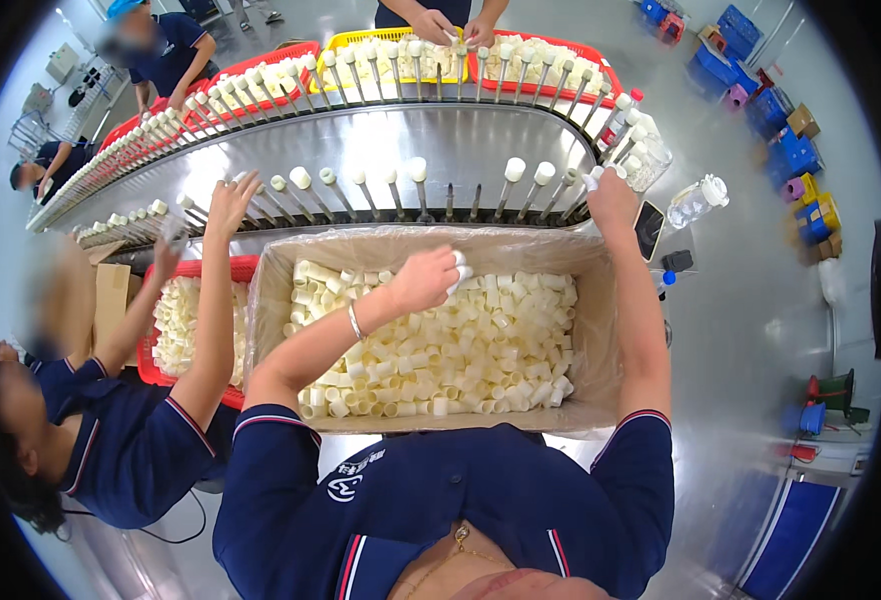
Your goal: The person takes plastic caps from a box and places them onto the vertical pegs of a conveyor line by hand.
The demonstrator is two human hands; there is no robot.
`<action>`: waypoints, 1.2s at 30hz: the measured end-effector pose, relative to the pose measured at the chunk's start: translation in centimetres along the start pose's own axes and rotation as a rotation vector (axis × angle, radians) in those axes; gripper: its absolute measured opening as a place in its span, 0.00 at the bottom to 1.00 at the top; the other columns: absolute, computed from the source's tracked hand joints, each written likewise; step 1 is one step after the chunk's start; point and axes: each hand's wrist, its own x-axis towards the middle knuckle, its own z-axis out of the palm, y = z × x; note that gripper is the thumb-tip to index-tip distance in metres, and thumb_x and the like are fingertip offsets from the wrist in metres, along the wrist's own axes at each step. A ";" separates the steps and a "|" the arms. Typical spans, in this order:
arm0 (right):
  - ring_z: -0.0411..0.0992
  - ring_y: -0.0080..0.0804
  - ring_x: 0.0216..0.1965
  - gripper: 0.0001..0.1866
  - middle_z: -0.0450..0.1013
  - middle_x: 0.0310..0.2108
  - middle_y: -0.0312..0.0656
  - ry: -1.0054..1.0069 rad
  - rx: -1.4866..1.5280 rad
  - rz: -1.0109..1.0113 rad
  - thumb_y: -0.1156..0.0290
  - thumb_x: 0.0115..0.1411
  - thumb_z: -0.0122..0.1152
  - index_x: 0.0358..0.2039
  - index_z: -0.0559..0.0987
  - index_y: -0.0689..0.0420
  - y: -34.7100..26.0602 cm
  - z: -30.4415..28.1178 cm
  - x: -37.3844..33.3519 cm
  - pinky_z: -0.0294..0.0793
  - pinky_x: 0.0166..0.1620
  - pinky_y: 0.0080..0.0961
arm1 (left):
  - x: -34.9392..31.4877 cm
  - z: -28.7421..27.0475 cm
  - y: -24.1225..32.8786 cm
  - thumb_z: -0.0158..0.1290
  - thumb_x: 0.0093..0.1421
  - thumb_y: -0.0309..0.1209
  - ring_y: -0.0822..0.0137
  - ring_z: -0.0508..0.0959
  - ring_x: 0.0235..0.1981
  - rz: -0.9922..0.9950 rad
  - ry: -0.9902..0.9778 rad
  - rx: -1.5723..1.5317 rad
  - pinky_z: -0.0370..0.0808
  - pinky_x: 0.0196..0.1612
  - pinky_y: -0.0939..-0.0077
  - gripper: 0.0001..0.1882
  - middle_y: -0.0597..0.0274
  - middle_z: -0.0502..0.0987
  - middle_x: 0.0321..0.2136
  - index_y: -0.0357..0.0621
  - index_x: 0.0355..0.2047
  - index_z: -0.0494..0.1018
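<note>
Above a lined cardboard box (593, 290) full of short cream plastic sleeves (431, 350), my left hand (429, 280) hangs with its fingers curled together. White shows at its fingertips; whether that is finger covers, a sleeve or both I cannot tell. My right hand (613, 200) reaches to the right bend of the conveyor (361, 140), fingers closed by the post tops, with white at the tips too. Upright metal posts line the conveyor, many topped with a white sleeve (515, 169). Two dark posts (450, 200) in front of me are bare.
At my left a co-worker's hand (229, 205) reaches to the posts, above a red basket (246, 270) of sleeves. Across the conveyor, people work by a yellow basket (336, 42) and red baskets. A phone (648, 230) and a clear bottle (696, 200) lie right of my arm.
</note>
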 end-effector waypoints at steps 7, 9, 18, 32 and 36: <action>0.67 0.39 0.14 0.11 0.65 0.13 0.41 0.231 0.441 -1.004 0.66 0.47 0.64 0.18 0.71 0.53 -4.8 3.9 -10.7 0.66 0.19 0.32 | -6.8 9.5 -0.2 0.53 0.41 0.21 0.54 0.73 0.42 -0.531 -0.403 0.142 0.73 0.45 0.67 0.14 0.51 0.75 0.36 0.39 0.33 0.75; 0.71 0.42 0.19 0.07 0.70 0.19 0.43 -0.070 0.258 -1.092 0.68 0.49 0.59 0.19 0.72 0.54 -6.0 6.5 -14.5 0.69 0.23 0.37 | -6.8 10.7 -1.7 0.52 0.42 0.21 0.54 0.73 0.43 -0.593 -0.466 0.188 0.73 0.46 0.66 0.12 0.51 0.75 0.37 0.38 0.31 0.75; 0.75 0.44 0.40 0.12 0.72 0.40 0.50 -0.706 -0.135 -0.844 0.77 0.47 0.55 0.35 0.77 0.59 -7.3 16.6 -17.9 0.75 0.39 0.41 | -8.5 6.5 -0.6 0.55 0.41 0.22 0.48 0.74 0.40 -0.667 -0.385 0.011 0.73 0.44 0.59 0.15 0.46 0.72 0.38 0.37 0.33 0.72; 0.73 0.44 0.44 0.19 0.70 0.45 0.52 -0.921 -0.206 -0.825 0.71 0.43 0.63 0.39 0.76 0.60 -10.0 10.1 -17.1 0.74 0.43 0.37 | -7.5 -11.4 -2.6 0.56 0.52 0.24 0.63 0.71 0.37 -0.503 0.268 -0.018 0.72 0.35 0.73 0.15 0.60 0.70 0.33 0.44 0.42 0.71; 0.73 0.49 0.39 0.15 0.74 0.35 0.54 -0.916 0.129 -0.896 0.73 0.42 0.59 0.33 0.75 0.63 -10.4 6.3 -15.3 0.73 0.40 0.40 | -8.2 -16.0 -7.4 0.57 0.50 0.22 0.59 0.73 0.31 -0.868 0.280 0.124 0.72 0.34 0.71 0.19 0.56 0.68 0.33 0.43 0.44 0.72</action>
